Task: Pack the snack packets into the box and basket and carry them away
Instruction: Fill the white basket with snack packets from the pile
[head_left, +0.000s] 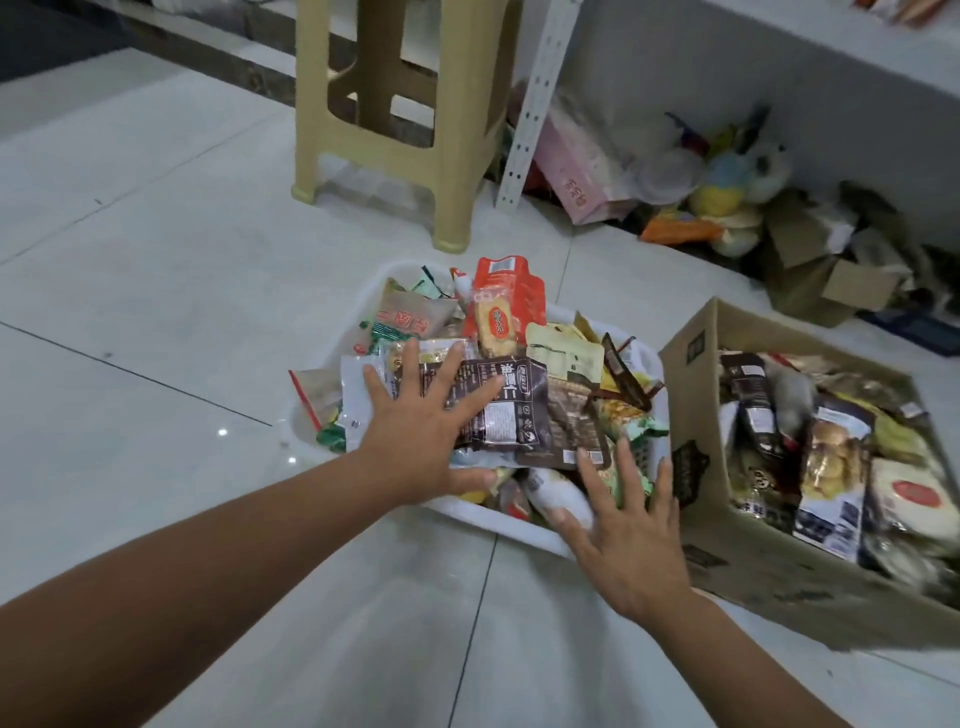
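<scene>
A white plastic basket (511, 527) sits on the tiled floor, heaped with snack packets. On top lie a dark brown packet (511, 410) and a red-orange packet (506, 299). My left hand (421, 421) lies flat with spread fingers on the brown packet and a clear-white packet at the pile's left. My right hand (626, 530) hovers with straight fingers over the basket's near right corner, fingertips at a green packet (631, 467). A cardboard box (737, 566) stands right of the basket, full of packets.
A beige plastic stool (400, 119) stands behind the basket. Under a white shelf at the back right lie a pink box (571, 176), soft toys (727, 192) and crushed cardboard (831, 270). Bare tiled floor spreads to the left and front.
</scene>
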